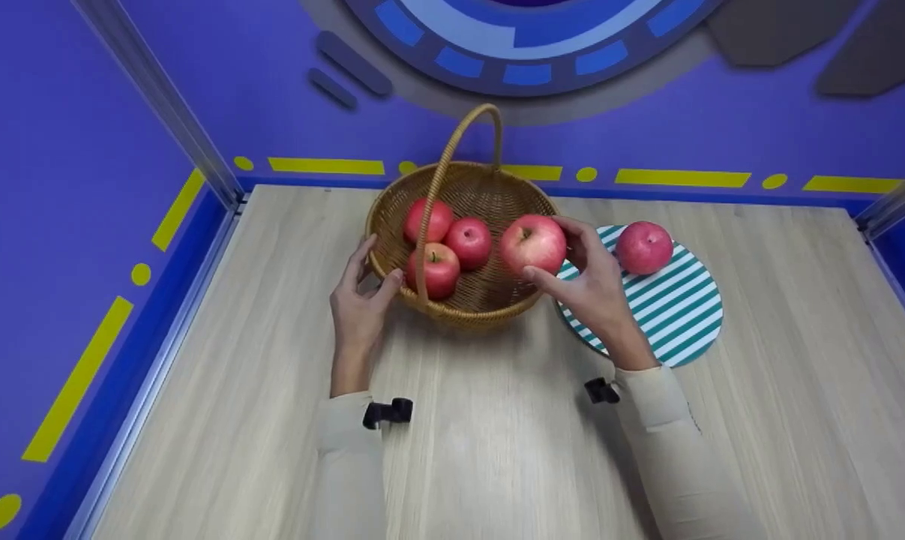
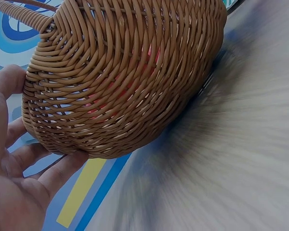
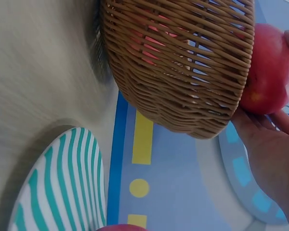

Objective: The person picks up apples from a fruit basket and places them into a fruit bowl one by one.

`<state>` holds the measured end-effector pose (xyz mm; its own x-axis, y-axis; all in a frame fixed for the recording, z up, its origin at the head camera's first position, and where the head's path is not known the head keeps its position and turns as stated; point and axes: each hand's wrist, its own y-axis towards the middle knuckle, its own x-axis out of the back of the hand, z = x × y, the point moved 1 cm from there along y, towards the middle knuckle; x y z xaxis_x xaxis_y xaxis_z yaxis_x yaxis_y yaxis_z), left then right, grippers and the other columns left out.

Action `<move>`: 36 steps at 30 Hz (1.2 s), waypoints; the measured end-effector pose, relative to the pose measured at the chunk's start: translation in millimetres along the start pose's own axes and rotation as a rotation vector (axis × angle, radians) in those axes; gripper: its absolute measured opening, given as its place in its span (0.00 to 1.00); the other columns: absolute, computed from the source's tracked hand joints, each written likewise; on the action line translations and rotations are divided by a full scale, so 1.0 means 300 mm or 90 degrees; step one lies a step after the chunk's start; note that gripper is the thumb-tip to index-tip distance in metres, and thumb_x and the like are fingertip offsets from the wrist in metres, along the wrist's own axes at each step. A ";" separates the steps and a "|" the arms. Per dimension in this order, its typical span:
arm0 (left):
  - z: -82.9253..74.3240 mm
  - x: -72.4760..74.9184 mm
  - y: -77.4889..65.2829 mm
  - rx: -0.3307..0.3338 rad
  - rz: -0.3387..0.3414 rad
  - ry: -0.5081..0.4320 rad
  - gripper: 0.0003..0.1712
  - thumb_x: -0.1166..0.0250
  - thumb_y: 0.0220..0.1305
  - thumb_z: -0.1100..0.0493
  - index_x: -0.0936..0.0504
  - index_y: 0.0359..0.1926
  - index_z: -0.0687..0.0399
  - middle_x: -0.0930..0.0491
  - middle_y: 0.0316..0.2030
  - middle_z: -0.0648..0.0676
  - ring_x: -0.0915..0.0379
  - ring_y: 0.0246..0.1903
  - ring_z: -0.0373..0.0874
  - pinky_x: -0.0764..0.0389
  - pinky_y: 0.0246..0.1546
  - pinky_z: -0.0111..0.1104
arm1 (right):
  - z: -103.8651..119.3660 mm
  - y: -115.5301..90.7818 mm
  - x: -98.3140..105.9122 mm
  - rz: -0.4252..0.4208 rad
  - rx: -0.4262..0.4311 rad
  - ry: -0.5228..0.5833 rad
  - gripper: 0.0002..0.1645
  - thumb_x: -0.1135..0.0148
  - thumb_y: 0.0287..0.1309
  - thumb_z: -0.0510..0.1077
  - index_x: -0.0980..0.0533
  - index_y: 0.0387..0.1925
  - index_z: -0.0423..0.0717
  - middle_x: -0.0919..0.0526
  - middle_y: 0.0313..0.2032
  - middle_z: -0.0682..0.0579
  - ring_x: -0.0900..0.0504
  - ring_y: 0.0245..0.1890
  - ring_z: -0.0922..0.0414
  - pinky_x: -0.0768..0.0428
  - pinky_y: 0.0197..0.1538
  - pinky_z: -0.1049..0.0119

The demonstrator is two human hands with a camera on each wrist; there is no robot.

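Note:
A brown wicker basket (image 1: 489, 304) with an arched handle stands on the table, with three red apples (image 1: 434, 270) inside on its left side. My left hand (image 1: 358, 311) holds the basket's left side, thumb and fingers spread along the rim and outer wall. In the left wrist view, the fingertips (image 2: 70, 163) press against the weave. My right hand (image 1: 598, 296) grips another red apple (image 1: 533, 244) between thumb and fingers, at the basket's right rim. The right wrist view shows this apple (image 3: 269, 70) at rim height, partly behind the basket wall.
Right of the basket lies a round green-and-white striped plate (image 1: 684, 315), bearing one more red apple (image 1: 645, 247). The plate's left edge sits close to the basket, under my right hand. Blue printed panels (image 1: 692, 142) close off the wooden table (image 1: 489, 435) at the back and left.

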<state>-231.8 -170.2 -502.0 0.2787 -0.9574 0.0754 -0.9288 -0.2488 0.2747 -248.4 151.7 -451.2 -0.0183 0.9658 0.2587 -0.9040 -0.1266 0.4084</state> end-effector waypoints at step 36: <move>0.006 0.003 0.002 0.007 -0.003 -0.002 0.36 0.25 0.69 0.56 0.24 0.76 0.47 0.31 0.76 0.51 0.31 0.69 0.56 0.27 0.66 0.60 | -0.089 -0.070 0.197 -0.146 -0.092 -0.066 0.47 0.22 0.62 0.44 0.34 0.77 0.40 0.27 0.67 0.48 0.26 0.63 0.54 0.22 0.62 0.66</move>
<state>-232.4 -171.3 -503.5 0.2827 -0.9565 0.0714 -0.9301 -0.2552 0.2643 -241.8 217.5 -467.8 0.2303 0.9365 0.2645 -0.9311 0.1331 0.3396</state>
